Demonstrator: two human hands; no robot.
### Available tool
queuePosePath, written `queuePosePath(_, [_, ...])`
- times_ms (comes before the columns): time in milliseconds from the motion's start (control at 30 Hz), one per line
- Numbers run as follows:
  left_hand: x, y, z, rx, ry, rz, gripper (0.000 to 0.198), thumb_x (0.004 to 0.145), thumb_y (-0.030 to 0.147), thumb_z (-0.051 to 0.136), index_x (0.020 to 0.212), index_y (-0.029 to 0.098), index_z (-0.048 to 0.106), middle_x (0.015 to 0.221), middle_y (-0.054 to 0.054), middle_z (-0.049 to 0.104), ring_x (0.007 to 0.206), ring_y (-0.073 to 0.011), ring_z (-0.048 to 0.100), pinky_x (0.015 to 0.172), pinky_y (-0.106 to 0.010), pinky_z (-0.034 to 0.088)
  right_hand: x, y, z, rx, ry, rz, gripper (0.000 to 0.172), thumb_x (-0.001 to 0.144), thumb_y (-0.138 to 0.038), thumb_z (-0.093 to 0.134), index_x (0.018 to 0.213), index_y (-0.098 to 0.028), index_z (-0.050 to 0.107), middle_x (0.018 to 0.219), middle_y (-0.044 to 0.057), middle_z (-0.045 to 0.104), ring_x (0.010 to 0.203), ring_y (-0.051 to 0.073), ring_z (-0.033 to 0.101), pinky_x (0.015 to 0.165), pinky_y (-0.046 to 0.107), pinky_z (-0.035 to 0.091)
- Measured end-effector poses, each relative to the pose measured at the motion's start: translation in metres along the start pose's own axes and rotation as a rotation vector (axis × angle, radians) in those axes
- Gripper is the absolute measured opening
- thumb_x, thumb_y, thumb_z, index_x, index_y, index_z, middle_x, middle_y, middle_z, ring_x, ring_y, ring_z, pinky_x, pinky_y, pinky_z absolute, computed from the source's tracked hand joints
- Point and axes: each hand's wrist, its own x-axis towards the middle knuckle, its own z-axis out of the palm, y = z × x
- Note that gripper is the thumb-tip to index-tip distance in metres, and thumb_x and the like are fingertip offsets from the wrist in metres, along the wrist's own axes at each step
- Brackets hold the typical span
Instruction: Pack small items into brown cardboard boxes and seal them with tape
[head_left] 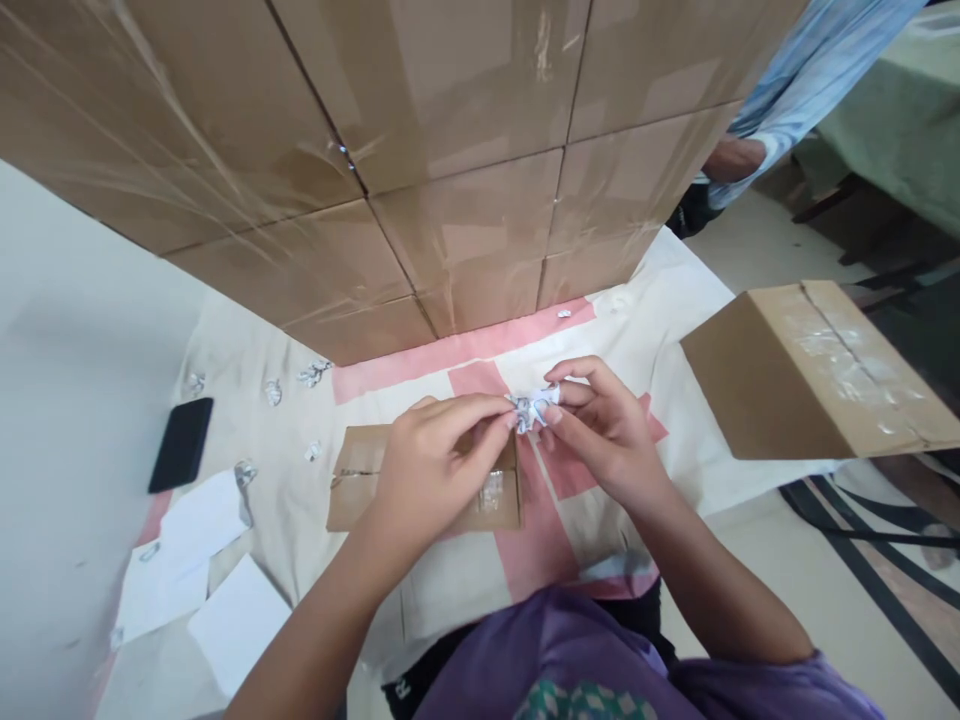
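Observation:
Both my hands meet over the near middle of the cloth-covered table, pinching a small crumpled piece of white paper with grey markings. My left hand grips its left end between thumb and forefinger. On the other end, my right hand holds it with thumb and fingers. Below and partly behind my left hand lies a small cardboard box with clear tape on it; my hand and forearm hide its middle.
A tall stack of taped cardboard boxes rises at the back. Another carton stands right. Left are a black phone, white paper sheets and several crumpled scraps. Another person's hand shows at upper right.

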Motion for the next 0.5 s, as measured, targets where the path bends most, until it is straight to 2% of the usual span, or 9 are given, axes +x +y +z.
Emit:
queuePosePath(133, [-0.006,-0.002,0.006,-0.188,-0.048,-0.144,0.009,0.094,0.018,0.061,0.092,0.022,0.069,0.079,0.006,0.074,0.064,-0.0064,0.064,0.063,-0.018,0.047,-0.008,0.004,-0.005,-0.171,-0.037,-0.046,0.033,0.093,-0.028,0.067,0.124,-0.027,0.056,0.094,0.002,0.064,0.077,0.014,0.060,0.068,0.028,0.049])
queuePosePath(200, [-0.008,-0.004,0.008,-0.270,-0.097,-0.216,0.009,0.094,0.020,0.060,0.091,0.022,0.068,0.068,0.007,0.066,0.058,-0.0060,0.059,0.058,-0.018,0.045,-0.008,0.006,-0.005,-0.320,-0.065,-0.128,0.039,0.088,-0.024,0.073,0.124,-0.027,0.060,0.103,0.005,0.060,0.084,0.016,0.060,0.069,0.029,0.050])
queuePosePath(267, [-0.009,-0.004,0.011,-0.285,-0.122,-0.243,0.009,0.093,0.021,0.061,0.088,0.022,0.068,0.060,0.008,0.056,0.053,-0.0057,0.051,0.054,-0.018,0.041,-0.005,0.008,-0.004,-0.408,-0.073,-0.226,0.033,0.084,-0.021,0.075,0.116,-0.025,0.065,0.105,0.006,0.056,0.090,0.017,0.059,0.071,0.029,0.050])
queuePosePath(367, [-0.010,-0.002,0.014,-0.217,-0.062,-0.192,0.009,0.091,0.019,0.061,0.085,0.021,0.067,0.059,0.008,0.046,0.053,-0.0054,0.044,0.053,-0.018,0.038,-0.001,0.011,-0.002,-0.437,-0.040,-0.310,0.020,0.084,-0.016,0.074,0.101,-0.023,0.066,0.102,0.005,0.058,0.090,0.018,0.059,0.071,0.029,0.049])
queuePosePath(500, [-0.013,-0.001,0.017,-0.080,0.064,-0.064,0.008,0.092,0.017,0.062,0.086,0.021,0.066,0.058,0.009,0.045,0.052,-0.0047,0.043,0.058,-0.020,0.038,-0.001,0.013,0.000,-0.492,-0.049,-0.260,0.014,0.087,-0.012,0.067,0.096,-0.021,0.062,0.087,0.001,0.062,0.073,0.013,0.057,0.064,0.026,0.045])
